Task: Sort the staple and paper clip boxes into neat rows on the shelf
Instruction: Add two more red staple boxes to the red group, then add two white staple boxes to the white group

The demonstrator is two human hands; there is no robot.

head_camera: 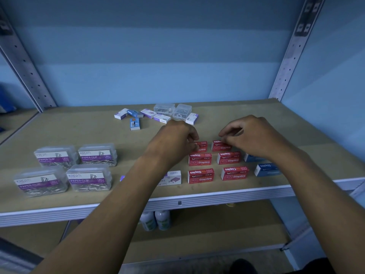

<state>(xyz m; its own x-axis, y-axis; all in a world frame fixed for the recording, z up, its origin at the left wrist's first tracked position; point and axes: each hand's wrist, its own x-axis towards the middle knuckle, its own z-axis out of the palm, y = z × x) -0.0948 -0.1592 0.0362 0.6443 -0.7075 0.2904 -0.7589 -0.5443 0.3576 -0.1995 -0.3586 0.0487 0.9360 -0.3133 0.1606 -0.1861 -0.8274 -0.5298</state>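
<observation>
Both forearms reach in from the near edge over the shelf [59, 133]. Far left of the fingers, four clear paper clip boxes [65, 169] with purple labels sit in a two-by-two block. Just left of and below the left hand [175, 139], a white staple box [171, 177] lies by the front edge, partly hidden by the forearm. Left-hand fingers curl down onto the back-left red staple box [201, 146]; whether they pinch it or only touch it cannot be told. Beyond those fingers, toward the back wall, a loose pile of unsorted boxes [156, 114] holds small white, blue and clear ones. Between and below the two hands, six red staple boxes [215, 161] form two columns of three. Right-hand [254, 135] fingertips are bent and meet the top edge of the back-right red staple box [221, 145], appearing to pinch it. Right of those fingers, two blue staple boxes [266, 169] lie near the front, one partly under the right wrist.
</observation>
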